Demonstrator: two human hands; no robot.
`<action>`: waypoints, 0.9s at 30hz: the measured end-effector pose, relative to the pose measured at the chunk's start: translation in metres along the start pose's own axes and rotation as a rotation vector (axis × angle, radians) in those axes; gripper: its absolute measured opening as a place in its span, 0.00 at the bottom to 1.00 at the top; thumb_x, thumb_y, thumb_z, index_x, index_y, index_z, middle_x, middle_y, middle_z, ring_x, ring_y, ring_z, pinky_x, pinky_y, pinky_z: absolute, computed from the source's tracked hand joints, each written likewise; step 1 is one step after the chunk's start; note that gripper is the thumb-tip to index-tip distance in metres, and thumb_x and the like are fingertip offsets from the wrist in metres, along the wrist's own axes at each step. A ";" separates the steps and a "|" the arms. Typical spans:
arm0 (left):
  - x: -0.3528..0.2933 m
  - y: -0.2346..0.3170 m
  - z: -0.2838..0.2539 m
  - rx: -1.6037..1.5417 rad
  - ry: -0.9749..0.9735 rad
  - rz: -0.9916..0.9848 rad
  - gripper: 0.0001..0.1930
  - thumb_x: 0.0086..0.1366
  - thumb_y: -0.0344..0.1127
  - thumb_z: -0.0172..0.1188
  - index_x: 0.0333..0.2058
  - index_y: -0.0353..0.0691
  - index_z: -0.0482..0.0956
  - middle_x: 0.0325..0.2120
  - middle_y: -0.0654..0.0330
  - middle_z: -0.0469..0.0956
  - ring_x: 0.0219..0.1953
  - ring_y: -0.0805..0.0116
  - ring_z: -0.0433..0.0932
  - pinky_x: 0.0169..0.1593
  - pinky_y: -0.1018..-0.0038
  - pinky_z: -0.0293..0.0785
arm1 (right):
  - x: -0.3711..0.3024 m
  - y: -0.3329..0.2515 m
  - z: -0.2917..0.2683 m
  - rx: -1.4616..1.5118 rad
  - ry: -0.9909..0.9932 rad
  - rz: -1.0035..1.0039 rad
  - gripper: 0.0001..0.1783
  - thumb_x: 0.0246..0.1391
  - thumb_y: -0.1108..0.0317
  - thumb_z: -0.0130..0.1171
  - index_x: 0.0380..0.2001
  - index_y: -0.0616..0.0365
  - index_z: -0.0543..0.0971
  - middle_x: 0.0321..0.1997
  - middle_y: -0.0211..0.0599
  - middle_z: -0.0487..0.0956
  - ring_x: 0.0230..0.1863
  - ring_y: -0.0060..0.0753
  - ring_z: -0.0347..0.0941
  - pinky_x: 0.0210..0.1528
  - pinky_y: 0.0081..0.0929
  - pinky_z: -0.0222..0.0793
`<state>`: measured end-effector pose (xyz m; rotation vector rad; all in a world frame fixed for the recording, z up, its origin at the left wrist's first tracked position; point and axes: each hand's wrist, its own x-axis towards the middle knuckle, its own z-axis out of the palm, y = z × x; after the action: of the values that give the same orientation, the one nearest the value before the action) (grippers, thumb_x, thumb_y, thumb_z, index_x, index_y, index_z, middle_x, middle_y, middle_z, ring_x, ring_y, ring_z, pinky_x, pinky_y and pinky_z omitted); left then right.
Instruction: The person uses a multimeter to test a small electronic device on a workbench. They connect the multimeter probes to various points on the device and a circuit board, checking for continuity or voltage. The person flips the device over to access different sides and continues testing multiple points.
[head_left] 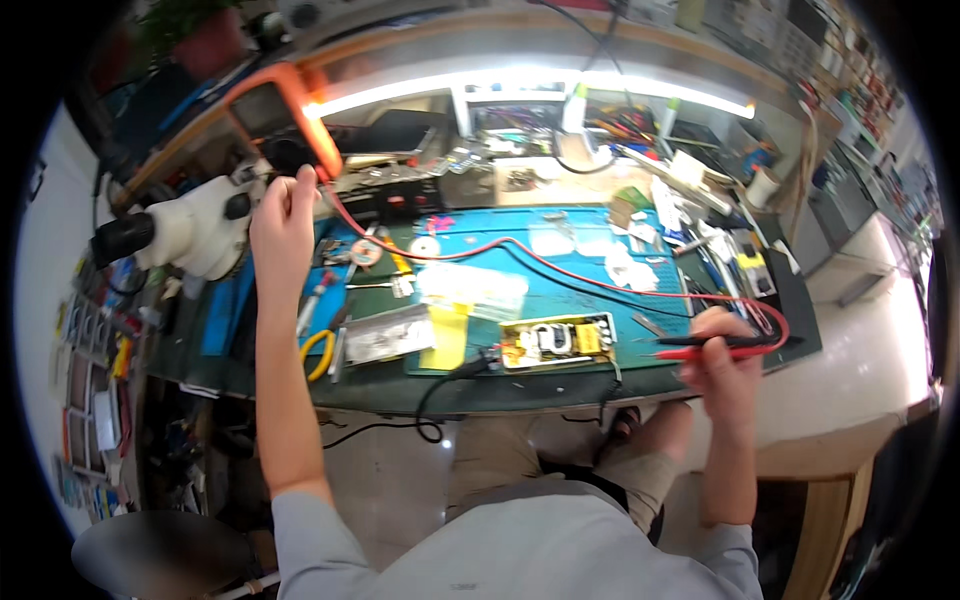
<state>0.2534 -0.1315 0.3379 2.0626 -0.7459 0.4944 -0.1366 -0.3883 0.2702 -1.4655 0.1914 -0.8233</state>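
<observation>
My right hand is closed round a pair of test probes, one red and one black, their tips pointing left beyond the right end of an opened power supply board. Up at the far left, my left hand is closed with its fingertips at the lower edge of an orange multimeter. What its fingers hold, if anything, is hidden. From beside the meter a red test lead and a dark one loop across the blue mat to the probes.
A white microscope stands left of my left arm. Yellow-handled pliers, a metal tray and a yellow pad lie left of the board. A black cord hangs over the front edge. Tools and scraps crowd the right side.
</observation>
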 end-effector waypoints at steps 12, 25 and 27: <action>-0.173 0.127 0.039 -0.396 -0.732 0.501 0.26 0.58 0.29 0.66 0.56 0.35 0.72 0.30 0.56 0.76 0.33 0.59 0.79 0.33 0.69 0.76 | -0.011 -0.013 0.073 -0.575 -0.440 -0.226 0.17 0.50 0.70 0.71 0.43 0.60 0.79 0.33 0.37 0.78 0.29 0.34 0.77 0.31 0.26 0.73; -0.176 0.077 0.061 -0.482 -0.367 0.235 0.08 0.57 0.21 0.66 0.36 0.36 0.81 0.35 0.56 0.82 0.35 0.61 0.79 0.39 0.71 0.75 | -0.007 0.031 0.041 -0.475 -0.150 -0.309 0.12 0.48 0.77 0.69 0.38 0.60 0.82 0.36 0.37 0.79 0.31 0.32 0.77 0.31 0.24 0.73; -0.176 0.075 0.065 -0.411 -0.313 0.288 0.10 0.53 0.24 0.68 0.35 0.39 0.81 0.33 0.58 0.82 0.34 0.60 0.77 0.41 0.71 0.71 | -0.003 0.039 0.035 -0.536 -0.187 -0.367 0.10 0.51 0.74 0.68 0.37 0.59 0.81 0.32 0.36 0.80 0.27 0.32 0.77 0.27 0.24 0.73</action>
<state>0.0768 -0.1620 0.2440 1.6691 -1.2313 0.1519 -0.1041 -0.3626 0.2385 -2.1148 -0.0048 -0.9659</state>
